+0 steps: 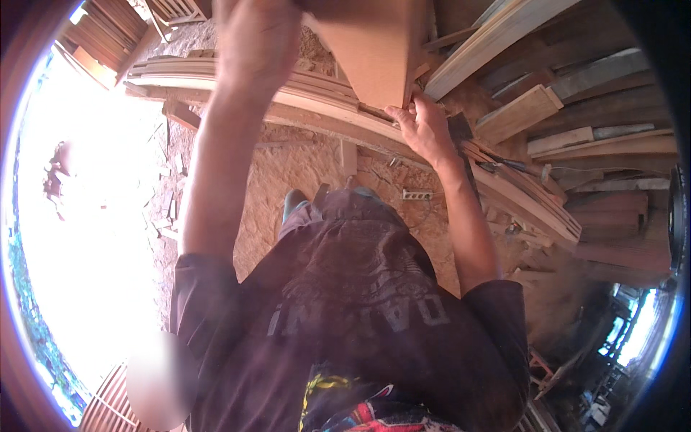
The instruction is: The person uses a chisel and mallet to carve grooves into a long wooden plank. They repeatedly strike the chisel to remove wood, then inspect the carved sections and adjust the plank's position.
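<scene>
A pale brown wooden board [374, 57] is raised close in front of me at the top of the view, one narrow edge showing on its right side. My right hand [426, 129] is closed at the board's lower end, thumb and fingers pinching the corner. Up beside the board's left side is my left hand [258, 39], smeared by motion. Its fingers run into the upper edge of the picture, so their hold is hidden. Below the board, long thin wooden strips [324, 92] lie stacked across a wooden beam [309, 121].
Stacked planks [597, 93] and offcuts crowd the right side. A long pale plank [497, 43] slants up to the right. On the sawdust-covered ground [288, 165] lies a power strip [417, 195]. Slatted wooden pieces [108, 32] stand far left, near glaring daylight.
</scene>
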Motion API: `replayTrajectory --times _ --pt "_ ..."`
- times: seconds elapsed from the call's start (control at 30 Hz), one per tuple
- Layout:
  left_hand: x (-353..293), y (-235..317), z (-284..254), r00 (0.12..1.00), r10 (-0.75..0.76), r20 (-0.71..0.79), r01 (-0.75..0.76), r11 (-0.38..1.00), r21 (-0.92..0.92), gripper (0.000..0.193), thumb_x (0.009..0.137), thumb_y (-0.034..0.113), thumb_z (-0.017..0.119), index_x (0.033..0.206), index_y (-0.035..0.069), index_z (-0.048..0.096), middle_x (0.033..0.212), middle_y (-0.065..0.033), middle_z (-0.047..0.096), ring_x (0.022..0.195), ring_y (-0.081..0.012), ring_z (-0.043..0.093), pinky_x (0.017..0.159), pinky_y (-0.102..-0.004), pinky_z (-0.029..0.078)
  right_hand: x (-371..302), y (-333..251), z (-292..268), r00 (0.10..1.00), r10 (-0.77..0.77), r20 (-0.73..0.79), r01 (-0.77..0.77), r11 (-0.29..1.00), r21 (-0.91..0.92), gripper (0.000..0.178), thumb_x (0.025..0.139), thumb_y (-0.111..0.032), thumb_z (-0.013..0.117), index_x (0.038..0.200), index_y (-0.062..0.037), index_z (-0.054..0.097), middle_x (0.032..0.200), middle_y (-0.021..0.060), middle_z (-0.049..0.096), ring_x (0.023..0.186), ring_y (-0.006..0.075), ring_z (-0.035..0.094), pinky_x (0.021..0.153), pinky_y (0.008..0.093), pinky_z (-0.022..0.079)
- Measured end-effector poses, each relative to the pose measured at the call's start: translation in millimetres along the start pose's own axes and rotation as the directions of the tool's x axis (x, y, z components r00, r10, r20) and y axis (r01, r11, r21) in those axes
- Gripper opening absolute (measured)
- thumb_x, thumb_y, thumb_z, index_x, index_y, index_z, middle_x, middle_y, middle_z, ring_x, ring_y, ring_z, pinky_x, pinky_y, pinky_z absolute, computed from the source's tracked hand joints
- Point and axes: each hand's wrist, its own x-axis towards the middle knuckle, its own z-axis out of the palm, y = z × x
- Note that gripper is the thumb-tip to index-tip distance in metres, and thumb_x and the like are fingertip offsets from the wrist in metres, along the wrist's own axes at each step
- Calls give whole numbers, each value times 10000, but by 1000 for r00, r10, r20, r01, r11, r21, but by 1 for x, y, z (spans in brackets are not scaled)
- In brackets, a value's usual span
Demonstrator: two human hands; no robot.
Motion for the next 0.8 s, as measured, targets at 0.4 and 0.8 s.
replayTrajectory --times 0.4,0.8 --pt "-18 43 131 940 -134 315 141 990 0 789 955 547 808 1332 -105 575 1139 -259 717 1060 -286 753 916 -386 645 -22 43 12 995 79 -59 -70 986 154 332 993 -248 766 1211 -9 692 1110 231 759 984 390 752 825 461 595" --pt "-14 34 132 936 -209 284 213 977 18 742 948 508 826 1282 -104 574 1064 -245 740 927 -278 785 808 -366 674 -21 45 23 998 -1 -64 7 995 97 302 966 -224 789 1162 -16 692 1183 222 712 1097 453 675 909 520 545"
